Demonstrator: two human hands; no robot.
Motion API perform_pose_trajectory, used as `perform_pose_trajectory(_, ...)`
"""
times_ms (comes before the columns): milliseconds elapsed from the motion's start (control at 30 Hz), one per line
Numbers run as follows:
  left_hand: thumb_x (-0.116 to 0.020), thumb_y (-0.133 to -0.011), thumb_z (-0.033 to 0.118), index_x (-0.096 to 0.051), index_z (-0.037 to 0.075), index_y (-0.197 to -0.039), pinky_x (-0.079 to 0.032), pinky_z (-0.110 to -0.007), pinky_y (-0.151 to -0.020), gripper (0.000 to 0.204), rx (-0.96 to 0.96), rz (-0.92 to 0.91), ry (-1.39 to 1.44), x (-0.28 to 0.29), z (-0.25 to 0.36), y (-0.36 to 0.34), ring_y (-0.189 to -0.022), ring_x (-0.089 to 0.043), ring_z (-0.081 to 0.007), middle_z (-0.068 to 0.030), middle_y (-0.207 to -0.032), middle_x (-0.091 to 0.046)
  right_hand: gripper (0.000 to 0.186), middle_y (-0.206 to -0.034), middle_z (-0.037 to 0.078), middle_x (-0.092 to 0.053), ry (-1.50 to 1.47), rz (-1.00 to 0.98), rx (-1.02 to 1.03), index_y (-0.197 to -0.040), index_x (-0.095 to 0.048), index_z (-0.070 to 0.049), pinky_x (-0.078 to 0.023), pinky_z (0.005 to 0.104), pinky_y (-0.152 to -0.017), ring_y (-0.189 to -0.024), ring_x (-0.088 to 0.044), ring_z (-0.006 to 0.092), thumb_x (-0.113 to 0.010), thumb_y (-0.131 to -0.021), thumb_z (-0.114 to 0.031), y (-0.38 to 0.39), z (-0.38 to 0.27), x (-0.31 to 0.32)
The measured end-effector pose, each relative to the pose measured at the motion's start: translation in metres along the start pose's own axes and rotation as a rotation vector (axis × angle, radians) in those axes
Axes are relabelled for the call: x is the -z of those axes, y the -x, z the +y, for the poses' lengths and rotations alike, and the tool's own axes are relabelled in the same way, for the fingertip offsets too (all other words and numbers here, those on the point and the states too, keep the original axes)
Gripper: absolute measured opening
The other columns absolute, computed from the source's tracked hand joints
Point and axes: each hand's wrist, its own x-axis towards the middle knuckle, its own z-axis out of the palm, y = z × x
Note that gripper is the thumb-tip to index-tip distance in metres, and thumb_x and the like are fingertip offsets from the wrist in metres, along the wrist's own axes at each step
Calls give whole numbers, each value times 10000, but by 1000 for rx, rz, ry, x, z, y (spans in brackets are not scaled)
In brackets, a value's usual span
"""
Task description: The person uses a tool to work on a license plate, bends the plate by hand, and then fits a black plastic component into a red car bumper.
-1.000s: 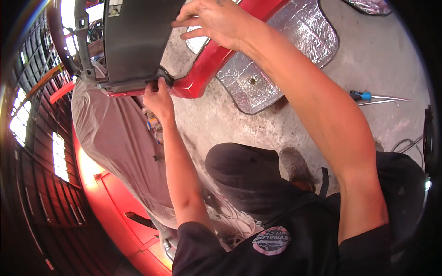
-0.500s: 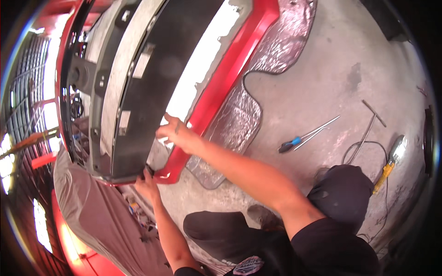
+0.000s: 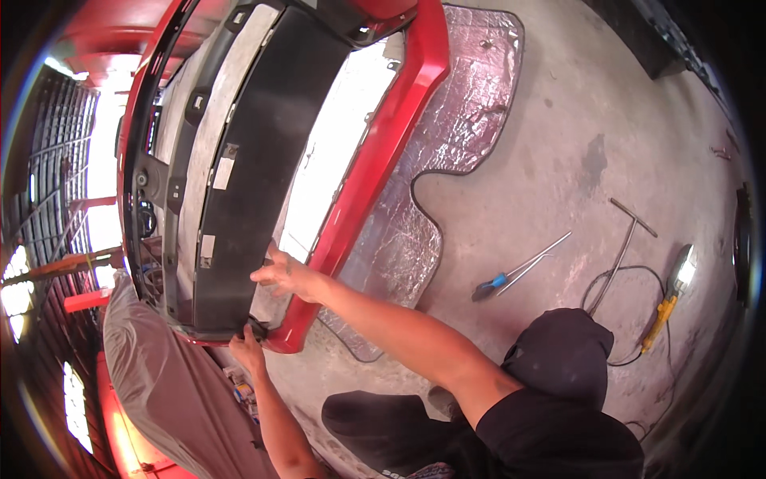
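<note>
A large red car bumper cover (image 3: pixel 388 169) stands in front of me, with a long black plastic panel (image 3: pixel 267 136) set along its opening. My left hand (image 3: pixel 246 349) is closed on the panel's near end, at the bumper's lower corner, with the thumb on the black edge. A little farther along, my right hand (image 3: pixel 285 275) reaches across and is closed on the panel's edge by the gap beside the red part. Some of its fingertips are hidden at that edge.
Under the bumper lies a silver foil mat (image 3: pixel 471 120) with dark edging. On the concrete floor to the right are a blue-handled screwdriver (image 3: pixel 488 287), a T-handle tool (image 3: pixel 624 247) and a yellow corded work light (image 3: pixel 661 315). A grey cover (image 3: pixel 152 367) drapes over something at left.
The view has shifted, so the bumper and floor tools appear lower in it. My right hand has slid slightly closer to the left one; the left keeps its place on the corner.
</note>
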Motion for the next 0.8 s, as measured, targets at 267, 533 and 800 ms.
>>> perform_pose_trajectory(267, -671, -960, 261, -708, -122, -994, -527, -517, -793, 386, -67, 60, -93, -10, 0, 6, -889, -713, -464, -297, -932, -732, 929, -1362, 203, -573, 23, 19, 31, -1613, -118, -89, -507, 548, -1012, -1235, -607, 394, -709, -913, -243, 5, -3, 6)
perform_pose_trajectory(533, -666, -987, 251, -691, -139, -975, -514, -493, -800, 391, -98, 98, -41, -15, 0, 16, -841, -679, -467, -307, -904, -711, 752, -1405, 202, -563, 36, 93, 27, -1582, -264, -56, -562, 450, -965, -1208, -653, 315, -645, -946, -184, 7, -4, 9)
perform_pose_trajectory(800, -717, -953, 267, -685, -137, -899, -510, -470, -725, 409, 29, 104, 144, -33, 8, 40, -727, -660, -378, -282, -822, -698, 577, -1119, 150, -678, 142, 321, 103, -1442, -482, 7, -587, 402, -839, -976, -747, 303, -615, -916, -186, 17, 4, 17)
